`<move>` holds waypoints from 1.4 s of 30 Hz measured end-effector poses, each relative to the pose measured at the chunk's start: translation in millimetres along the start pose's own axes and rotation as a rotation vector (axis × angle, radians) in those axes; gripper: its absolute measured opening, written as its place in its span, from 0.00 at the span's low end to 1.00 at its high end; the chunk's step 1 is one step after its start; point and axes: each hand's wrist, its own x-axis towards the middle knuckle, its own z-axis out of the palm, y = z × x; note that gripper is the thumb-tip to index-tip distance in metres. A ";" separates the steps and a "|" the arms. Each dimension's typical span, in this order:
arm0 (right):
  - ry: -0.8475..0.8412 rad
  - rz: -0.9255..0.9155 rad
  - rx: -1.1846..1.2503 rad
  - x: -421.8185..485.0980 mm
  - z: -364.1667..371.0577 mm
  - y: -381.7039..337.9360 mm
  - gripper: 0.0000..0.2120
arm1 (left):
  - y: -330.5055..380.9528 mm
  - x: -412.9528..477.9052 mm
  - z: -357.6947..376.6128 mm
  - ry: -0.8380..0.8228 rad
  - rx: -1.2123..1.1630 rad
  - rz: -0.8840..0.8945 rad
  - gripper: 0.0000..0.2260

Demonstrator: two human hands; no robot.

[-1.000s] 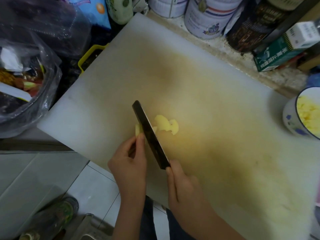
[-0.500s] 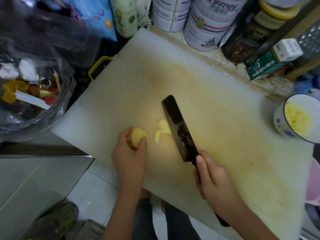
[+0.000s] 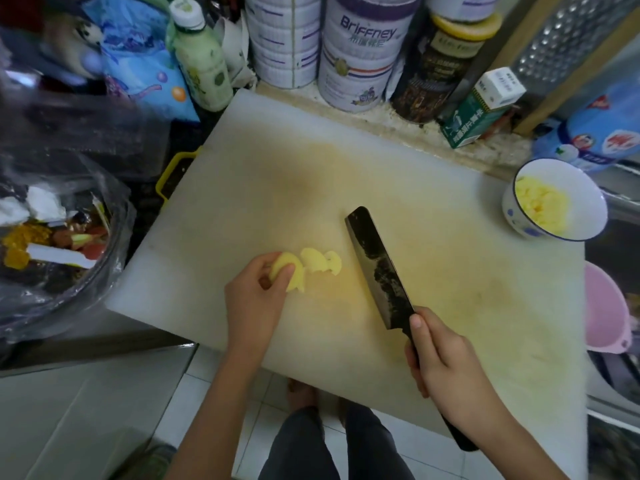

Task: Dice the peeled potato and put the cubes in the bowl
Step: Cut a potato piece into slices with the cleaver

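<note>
The left hand (image 3: 254, 299) pinches the remaining potato piece (image 3: 281, 262) between thumb and curled fingertips, pressing it onto the cutting board (image 3: 346, 174) near its front left part. Just to the right of that piece, a few cut slices (image 3: 320, 261) lie overlapping on the board. The right hand (image 3: 446, 362) is wrapped around the handle of a dark cleaver (image 3: 379, 268), forefinger laid along the base of the blade. The blade is angled away from the person, its flat side showing, and stands apart from the slices on their right. At the board's far right corner is a white bowl (image 3: 516, 225) holding yellow potato cubes (image 3: 540, 202). Tins (image 3: 356, 53) and a green bottle (image 3: 201, 64) line the back, and a plastic bag (image 3: 52, 289) of scraps is at the left.
</note>
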 end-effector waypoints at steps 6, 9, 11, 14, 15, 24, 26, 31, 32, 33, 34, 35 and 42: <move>0.048 0.045 0.053 -8.3 -1.0 9.9 0.13 | 3.8 13.3 4.6 -0.191 0.134 0.103 0.12; 0.050 0.050 0.058 -11.7 -0.8 13.3 0.14 | 1.0 18.1 0.4 -0.235 0.267 0.220 0.12; 0.052 0.051 0.064 -12.9 -1.0 14.5 0.14 | -0.9 21.1 -2.8 -0.261 0.407 0.288 0.13; 0.049 0.047 0.056 -12.8 -0.9 15.5 0.13 | 0.7 20.6 -4.9 -0.318 0.523 0.302 0.16; 0.047 0.044 0.052 -12.3 -0.7 16.1 0.12 | 2.4 19.7 -4.3 -0.346 0.562 0.295 0.18; 0.031 -0.005 0.049 -4.6 0.2 15.5 0.10 | 21.6 15.0 12.1 -0.480 0.681 0.288 0.16; 0.031 -0.008 0.046 -2.8 -0.6 15.4 0.09 | 21.9 14.5 10.5 -0.487 0.685 0.293 0.16; 0.033 -0.001 0.061 -2.0 -3.2 15.5 0.10 | 26.7 28.1 4.4 -0.414 0.571 0.324 0.15; 0.035 0.004 0.070 -2.2 -4.0 16.0 0.09 | 28.7 34.0 4.1 -0.428 0.592 0.361 0.15; 0.039 0.011 0.076 -3.2 -5.8 16.8 0.09 | 31.3 39.8 6.0 -0.460 0.637 0.411 0.14; 0.038 0.012 0.080 -3.6 -6.7 16.7 0.09 | 33.2 45.4 6.8 -0.497 0.694 0.466 0.14; 0.037 0.013 0.082 -4.2 -7.5 16.6 0.10 | 34.6 50.4 8.3 -0.539 0.744 0.520 0.14; 0.068 0.033 0.081 -3.5 -15.0 18.9 0.10 | 36.6 62.3 13.4 -0.647 0.888 0.712 0.24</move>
